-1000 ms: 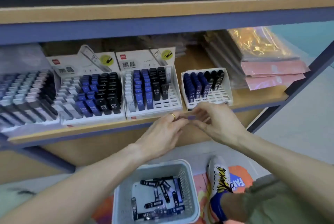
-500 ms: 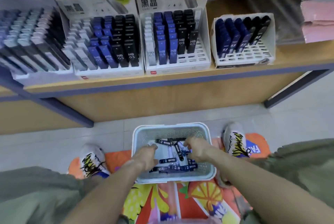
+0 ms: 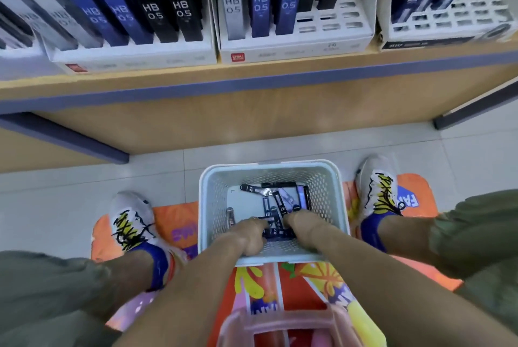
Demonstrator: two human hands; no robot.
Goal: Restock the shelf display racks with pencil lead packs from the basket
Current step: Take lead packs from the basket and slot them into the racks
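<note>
Hands in basket (image 3: 273, 171) on floor: left hand (image 3: 249, 236) and right hand (image 3: 301, 222) curled down among loose lead packs (image 3: 276, 208), apparently gathering; firm hold cannot be confirmed. Racks (image 3: 297, 38) on shelf above show empty slots awaiting stock.

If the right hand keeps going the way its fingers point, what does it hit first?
The right hand points into the basket; it would probably meet the loose dark lead packs just ahead of its fingers first, though depth is unclear.
</note>
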